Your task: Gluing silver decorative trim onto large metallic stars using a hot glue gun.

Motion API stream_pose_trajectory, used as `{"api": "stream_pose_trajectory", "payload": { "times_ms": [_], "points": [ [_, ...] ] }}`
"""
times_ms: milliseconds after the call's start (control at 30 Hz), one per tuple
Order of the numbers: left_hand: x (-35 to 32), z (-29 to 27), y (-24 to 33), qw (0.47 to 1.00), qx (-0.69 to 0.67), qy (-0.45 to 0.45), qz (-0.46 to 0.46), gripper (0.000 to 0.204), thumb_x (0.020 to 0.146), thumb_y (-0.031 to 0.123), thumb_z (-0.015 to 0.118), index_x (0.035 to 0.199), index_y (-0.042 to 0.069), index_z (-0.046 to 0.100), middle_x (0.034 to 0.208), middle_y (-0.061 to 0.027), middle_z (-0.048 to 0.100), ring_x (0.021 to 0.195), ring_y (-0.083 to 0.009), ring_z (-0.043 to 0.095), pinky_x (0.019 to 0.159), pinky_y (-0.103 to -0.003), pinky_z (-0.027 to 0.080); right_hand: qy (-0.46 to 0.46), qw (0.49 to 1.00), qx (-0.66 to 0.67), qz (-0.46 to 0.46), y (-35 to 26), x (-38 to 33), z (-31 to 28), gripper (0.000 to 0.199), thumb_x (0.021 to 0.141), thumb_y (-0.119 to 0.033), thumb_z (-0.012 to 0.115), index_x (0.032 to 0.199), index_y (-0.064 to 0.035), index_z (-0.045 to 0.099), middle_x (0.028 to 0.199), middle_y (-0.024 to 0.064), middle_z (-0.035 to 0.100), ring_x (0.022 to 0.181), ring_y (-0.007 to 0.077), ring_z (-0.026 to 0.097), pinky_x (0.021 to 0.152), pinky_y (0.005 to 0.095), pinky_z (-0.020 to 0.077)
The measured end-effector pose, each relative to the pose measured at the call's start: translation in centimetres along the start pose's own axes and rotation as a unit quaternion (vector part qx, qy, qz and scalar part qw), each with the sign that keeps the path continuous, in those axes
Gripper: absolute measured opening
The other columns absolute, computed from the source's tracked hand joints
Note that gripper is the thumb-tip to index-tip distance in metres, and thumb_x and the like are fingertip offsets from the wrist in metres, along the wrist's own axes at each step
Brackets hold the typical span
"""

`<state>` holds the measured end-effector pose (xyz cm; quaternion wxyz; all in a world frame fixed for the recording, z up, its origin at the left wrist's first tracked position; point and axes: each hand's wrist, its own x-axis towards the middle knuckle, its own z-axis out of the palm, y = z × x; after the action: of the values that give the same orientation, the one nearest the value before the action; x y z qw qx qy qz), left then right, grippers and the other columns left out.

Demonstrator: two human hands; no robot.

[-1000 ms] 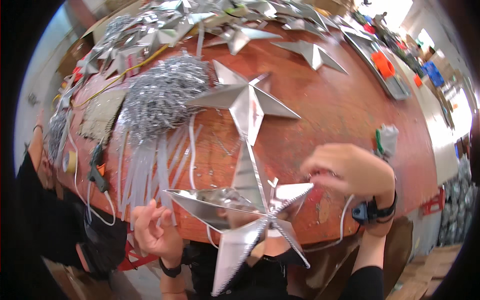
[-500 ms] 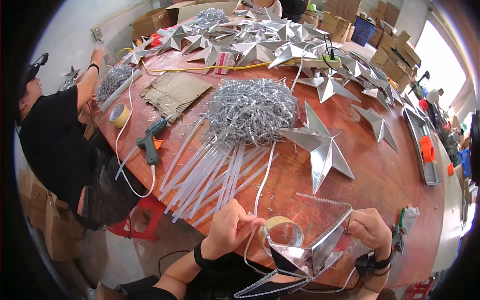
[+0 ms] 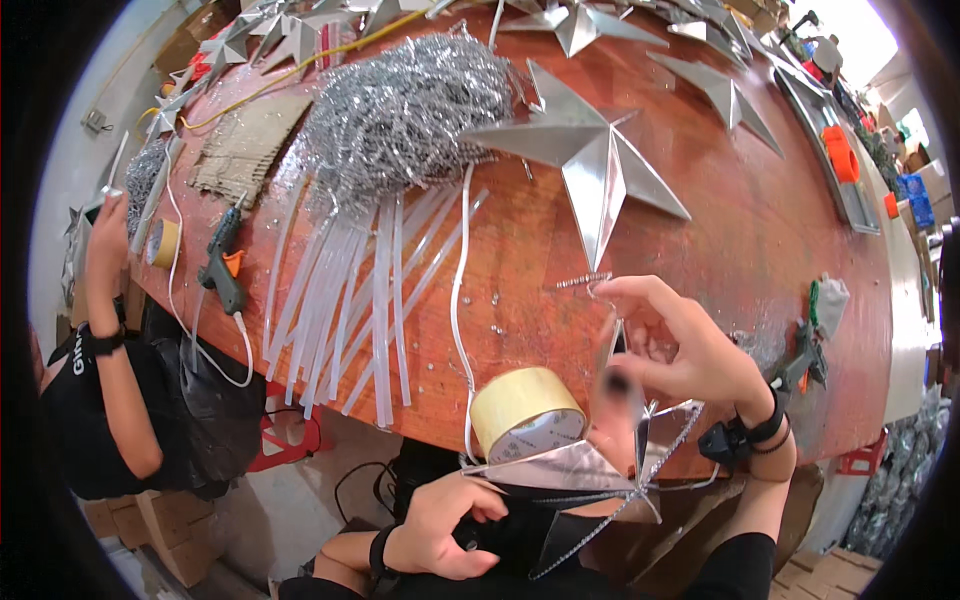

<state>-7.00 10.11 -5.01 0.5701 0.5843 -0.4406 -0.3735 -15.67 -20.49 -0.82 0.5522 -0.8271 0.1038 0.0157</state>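
Holding the fingers loosely spread, the left hand (image 3: pixel 440 530) is now free of the work, whereas half a second ago its thumb and fingers pinched one point of a silver foil star. That trimmed star (image 3: pixel 560 465) sits over the table's near edge, in front of the person's body, with a point aimed left just above the left hand. The right hand (image 3: pixel 690 345) has its fingers curled about the star's upward point; blur and overlap mean I cannot tell whether they grip it. The two hands are apart. A loose end of beaded silver trim (image 3: pixel 583 281), which earlier stretched away leftward from the right hand, now shows as a short piece by the right index fingertip. A roll of yellowish tape (image 3: pixel 520 405), partly covered by the star and left hand before, is in plainer view, behind the star's left point. The view has tipped downward, so less of the far side shows. Beyond on the red-brown table (image 3: pixel 540 290), a larger-looking plain star (image 3: pixel 595 165), a tinsel heap (image 3: pixel 410 115), translucent sticks (image 3: pixel 345 300) and a glue gun (image 3: pixel 222 265) keep their arrangement. At far left, a co-worker's hand (image 3: pixel 107 250) is raised, lower than before against the wall.
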Motion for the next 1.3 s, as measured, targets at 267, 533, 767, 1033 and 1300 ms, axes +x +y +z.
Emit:
{"api": "stream_pose_trajectory", "payload": {
  "times_ms": [267,533,767,1033,1300],
  "points": [
    [0.3,1.6,-1.7,0.974,0.065,0.201,0.083,0.037,0.076,0.022,0.064,0.098,-0.002,0.046,0.095,-0.0171,0.054,0.078,-0.0218,0.051,0.073,-0.033,0.044,-0.070,0.951,0.299,0.021,0.4,-0.5,-1.2,0.019,0.084,-0.007,0.066,0.097,-0.0023,0.052,0.092,0.0014,0.052,0.084,0.0060,0.051,0.070,0.0209,0.0422],
    [6.1,-1.2,-2.9,0.984,-0.027,0.123,0.126,0.095,0.080,0.062,0.054,0.135,-0.010,0.025,0.135,-0.0248,0.028,0.126,-0.0315,0.036,0.103,-0.042,0.031,0.009,0.879,0.469,-0.085,1.0,0.0,-0.7,0.020,0.088,-0.016,0.059,0.092,-0.0066,0.042,0.086,0.0039,0.045,0.051,0.0012,0.032,0.040,0.0155,0.0275],
    [5.5,-0.9,-2.4,0.982,-0.079,0.162,0.063,0.078,0.091,0.040,0.053,0.138,-0.007,0.013,0.137,-0.0214,0.038,0.128,-0.0282,0.038,0.108,-0.040,0.026,0.092,0.866,0.487,-0.065,1.3,0.6,1.3,0.020,0.091,-0.017,0.055,0.091,-0.0096,0.037,0.087,0.0046,0.042,0.050,0.0030,0.033,0.036,0.0148,0.0296],
    [1.6,-2.7,1.0,0.885,-0.247,0.394,0.020,0.066,0.092,0.053,0.030,0.136,0.003,0.028,0.130,-0.0227,0.046,0.110,-0.0333,0.052,0.091,-0.044,0.041,0.123,0.953,0.262,-0.093,2.3,0.1,2.0,0.012,0.090,-0.008,0.051,0.091,-0.0064,0.039,0.087,0.0033,0.043,0.074,0.0081,0.045,0.066,0.0215,0.0419],
    [1.2,-4.1,5.0,0.800,0.443,0.304,0.266,0.032,0.072,0.023,0.068,0.098,0.010,0.055,0.101,-0.0080,0.056,0.091,-0.0275,0.057,0.075,-0.037,0.047,0.108,0.943,-0.300,-0.096,-2.8,-0.9,0.0,0.021,0.086,-0.019,0.056,0.094,0.0002,0.052,0.090,0.0147,0.051,0.079,0.0287,0.053,0.071,0.0359,0.0434]
  ]
}}
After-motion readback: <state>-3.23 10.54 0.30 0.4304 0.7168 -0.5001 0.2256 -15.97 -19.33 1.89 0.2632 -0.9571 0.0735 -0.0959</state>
